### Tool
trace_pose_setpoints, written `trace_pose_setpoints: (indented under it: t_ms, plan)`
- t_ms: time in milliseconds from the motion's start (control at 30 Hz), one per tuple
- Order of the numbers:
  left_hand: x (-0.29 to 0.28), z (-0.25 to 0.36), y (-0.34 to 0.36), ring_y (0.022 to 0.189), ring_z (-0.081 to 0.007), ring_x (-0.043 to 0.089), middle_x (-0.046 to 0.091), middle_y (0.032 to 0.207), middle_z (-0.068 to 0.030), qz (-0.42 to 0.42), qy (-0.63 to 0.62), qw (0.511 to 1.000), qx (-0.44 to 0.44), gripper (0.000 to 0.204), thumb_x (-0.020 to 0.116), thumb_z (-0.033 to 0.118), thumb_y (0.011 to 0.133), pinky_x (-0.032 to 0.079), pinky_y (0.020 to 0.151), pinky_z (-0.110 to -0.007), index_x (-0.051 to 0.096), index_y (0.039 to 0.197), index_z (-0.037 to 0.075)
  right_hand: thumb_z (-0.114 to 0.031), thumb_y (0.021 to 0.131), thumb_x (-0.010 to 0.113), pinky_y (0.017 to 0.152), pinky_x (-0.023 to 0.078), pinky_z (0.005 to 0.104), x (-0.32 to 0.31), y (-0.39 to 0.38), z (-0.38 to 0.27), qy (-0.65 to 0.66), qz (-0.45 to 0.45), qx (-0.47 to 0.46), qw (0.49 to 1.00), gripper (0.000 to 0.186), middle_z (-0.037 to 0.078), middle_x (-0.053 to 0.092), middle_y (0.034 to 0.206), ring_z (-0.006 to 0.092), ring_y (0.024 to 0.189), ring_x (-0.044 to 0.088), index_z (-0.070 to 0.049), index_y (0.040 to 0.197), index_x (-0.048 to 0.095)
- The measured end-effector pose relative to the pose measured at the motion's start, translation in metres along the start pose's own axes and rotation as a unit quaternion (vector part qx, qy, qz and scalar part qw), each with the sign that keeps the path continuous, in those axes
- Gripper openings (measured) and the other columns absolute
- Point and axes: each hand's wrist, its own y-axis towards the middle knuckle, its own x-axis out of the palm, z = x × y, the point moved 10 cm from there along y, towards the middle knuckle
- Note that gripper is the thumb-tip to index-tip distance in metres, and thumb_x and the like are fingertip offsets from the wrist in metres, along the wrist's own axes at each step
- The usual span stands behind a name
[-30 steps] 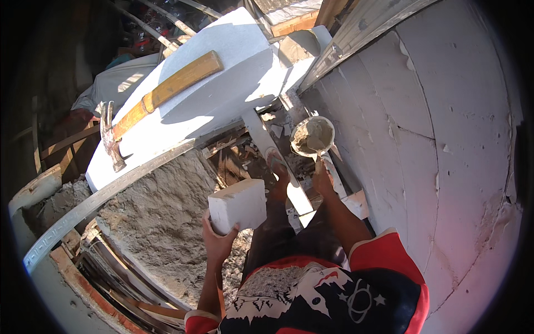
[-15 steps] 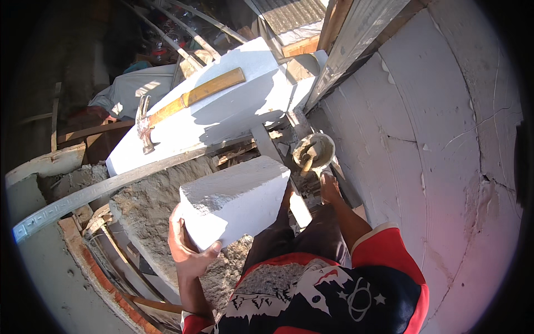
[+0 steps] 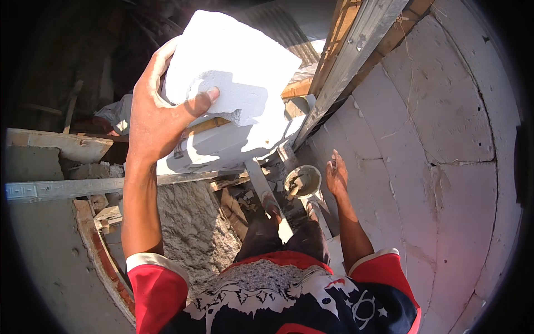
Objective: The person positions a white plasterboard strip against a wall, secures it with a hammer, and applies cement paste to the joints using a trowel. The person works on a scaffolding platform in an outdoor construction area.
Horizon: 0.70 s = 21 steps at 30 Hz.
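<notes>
High at the upper middle, my left hand [image 3: 158, 111] grips a white block [image 3: 233, 61], thumb on its near face, fingers round its left edge. The block hides part of a white slab [image 3: 258, 139] and of the yellow-handled hammer [image 3: 206, 127] lying on it. My right hand [image 3: 337, 175] is open and holds nothing, its fingers raised, just right of a small pale bucket [image 3: 316, 183]. A trowel [image 3: 296, 186] rests in the bucket among grey mortar.
A cracked block wall [image 3: 445, 211] curves along the right below a long beam [image 3: 361, 39]. A metal rail [image 3: 67, 186] crosses the left, above rough concrete [image 3: 189, 222]. My feet are on narrow planks [image 3: 257, 177] over gaps with wooden debris.
My left hand has lifted the block up and forward over the slab. My right hand has let go of the trowel, leaving it in the bucket, and has opened and moved slightly rightward.
</notes>
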Motion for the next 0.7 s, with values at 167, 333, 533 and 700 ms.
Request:
trace_pose_setpoints:
  t_ms: [167,333,533,700]
  plan:
    - [0.054,-0.002,0.069,0.12,-0.0317,0.065,0.068,0.131,-0.0176,-0.092,0.07,0.989,0.092,0.08,0.084,0.03,0.07,0.049,0.105,-0.042,0.058,0.143,0.008,-0.014,0.106,0.053,0.103,0.052,0.0391,-0.057,0.015,-0.087,0.122,0.086,0.028,0.988,0.042,0.019,0.063,0.133,0.027,0.117,0.065,-0.005,0.147,0.052]
    - [0.087,0.001,0.095,0.118,-0.0294,0.066,0.068,0.13,-0.0179,-0.149,0.016,0.974,0.168,0.08,0.086,0.027,0.07,0.05,0.105,-0.04,0.058,0.142,0.006,-0.011,0.108,0.052,0.105,0.05,0.0366,-0.136,0.066,-0.206,0.081,0.275,-0.167,0.943,0.035,0.017,0.065,0.131,0.0236,0.121,0.063,-0.005,0.142,0.057]
    - [0.11,-0.005,0.103,0.117,-0.0295,0.066,0.068,0.128,-0.018,-0.156,-0.004,0.969,0.189,0.082,0.088,0.026,0.068,0.05,0.104,-0.039,0.057,0.141,0.003,-0.02,0.11,0.051,0.106,0.049,0.0376,-0.176,0.136,-0.246,0.135,0.27,-0.164,0.939,0.035,0.016,0.065,0.133,0.026,0.124,0.062,-0.004,0.141,0.059]
    - [0.13,-0.012,0.103,0.118,-0.0317,0.066,0.068,0.13,-0.0205,-0.16,-0.005,0.964,0.214,0.082,0.085,0.029,0.069,0.05,0.105,-0.04,0.057,0.142,0.001,-0.036,0.109,0.052,0.113,0.042,0.04,-0.177,0.197,-0.22,0.143,0.122,-0.149,0.971,0.05,0.017,0.06,0.142,0.0272,0.134,0.055,-0.003,0.147,0.054]
